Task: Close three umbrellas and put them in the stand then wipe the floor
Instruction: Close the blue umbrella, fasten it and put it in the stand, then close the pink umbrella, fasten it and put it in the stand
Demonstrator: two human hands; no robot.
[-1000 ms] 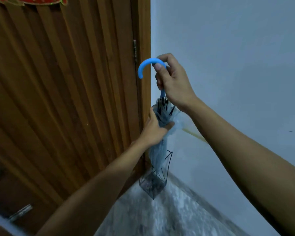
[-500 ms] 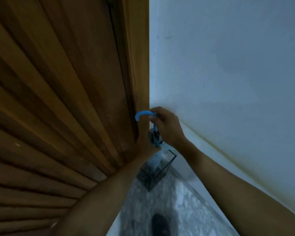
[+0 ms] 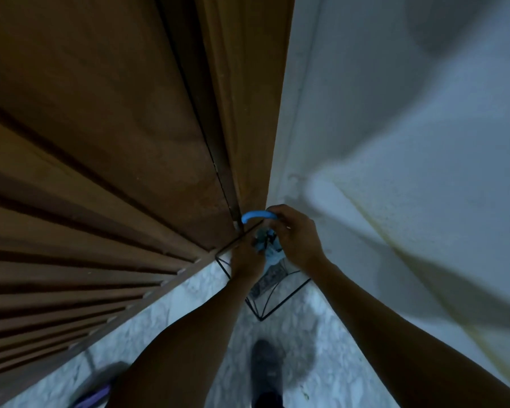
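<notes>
Now the umbrella is seen folded and upright, its long axis running down into the wire stand in the corner. Its blue hook points to nine o'clock. The right hand is closed on the hook; the left hand is wrapped around the canopy just below, equally near.

Both hands have lowered the umbrella deeper into the wire stand, its blue handle now just above the rim; a dark shoe has come into view nearby.
</notes>
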